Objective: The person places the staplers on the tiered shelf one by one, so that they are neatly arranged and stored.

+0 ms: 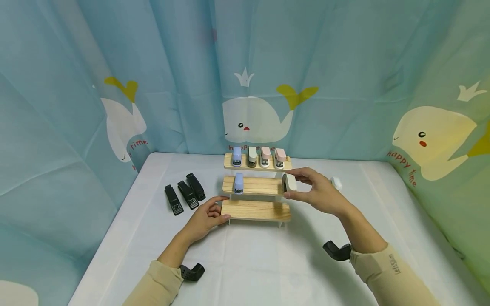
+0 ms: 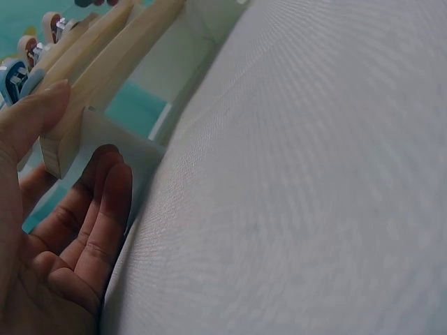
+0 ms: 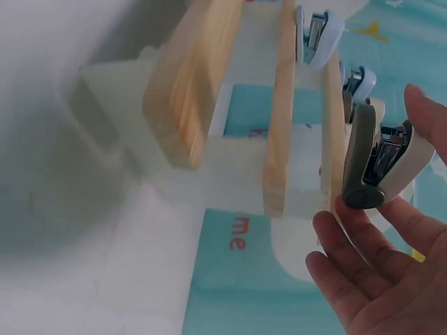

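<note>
Our right hand point(image 1: 319, 191) pinched a stapler point(image 1: 290, 182), left hand point(image 1: 208, 219) gripped the rack point(image 1: 255, 210) between; shelving, we judged, set-down next.

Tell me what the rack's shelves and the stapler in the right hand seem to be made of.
Shelves: most likely wood, smooth and pale, since streaky grain runs along them. Stapler in the right hand: smooth off-white and dark casing, probably plastic, judging by its rounded, moulded-looking shape; the inner parts look like metal, as they glint silvery in the right wrist view.
</note>
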Action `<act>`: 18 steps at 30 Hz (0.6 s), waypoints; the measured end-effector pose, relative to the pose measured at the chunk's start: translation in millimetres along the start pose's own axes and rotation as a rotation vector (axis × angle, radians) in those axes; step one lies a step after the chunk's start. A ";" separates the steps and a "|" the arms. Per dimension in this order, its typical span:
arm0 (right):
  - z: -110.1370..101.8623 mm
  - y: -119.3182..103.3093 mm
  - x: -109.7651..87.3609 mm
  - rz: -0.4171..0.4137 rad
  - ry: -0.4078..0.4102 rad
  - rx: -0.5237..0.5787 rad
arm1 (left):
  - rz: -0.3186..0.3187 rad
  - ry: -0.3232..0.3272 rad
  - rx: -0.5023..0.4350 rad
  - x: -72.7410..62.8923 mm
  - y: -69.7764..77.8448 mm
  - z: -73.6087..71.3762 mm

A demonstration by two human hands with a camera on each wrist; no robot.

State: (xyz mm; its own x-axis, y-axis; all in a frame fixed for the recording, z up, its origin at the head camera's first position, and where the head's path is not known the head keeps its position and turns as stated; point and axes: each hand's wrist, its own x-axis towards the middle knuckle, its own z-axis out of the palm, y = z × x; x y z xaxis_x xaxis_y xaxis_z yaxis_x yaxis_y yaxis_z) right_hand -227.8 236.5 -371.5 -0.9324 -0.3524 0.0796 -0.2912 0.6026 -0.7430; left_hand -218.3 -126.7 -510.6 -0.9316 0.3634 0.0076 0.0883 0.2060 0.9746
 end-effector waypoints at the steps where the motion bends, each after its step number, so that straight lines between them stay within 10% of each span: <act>1: 1.7 -1.1 0.5 -0.001 -0.001 0.005 | 0.003 -0.001 0.002 0.3 -0.2 -0.1; 18: 33.1 -12.7 12.4 -0.042 -0.032 0.099 | -0.003 -0.005 -0.008 1.3 -1.9 -0.2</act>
State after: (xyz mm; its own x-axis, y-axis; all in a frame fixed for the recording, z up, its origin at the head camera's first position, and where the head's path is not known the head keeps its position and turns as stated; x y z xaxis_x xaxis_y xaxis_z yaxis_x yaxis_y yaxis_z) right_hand -228.6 200.8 -383.1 -0.9121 -0.3993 0.0924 -0.3061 0.5137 -0.8015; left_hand -219.7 -126.8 -512.4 -0.9302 0.3671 0.0037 0.0829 0.2002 0.9762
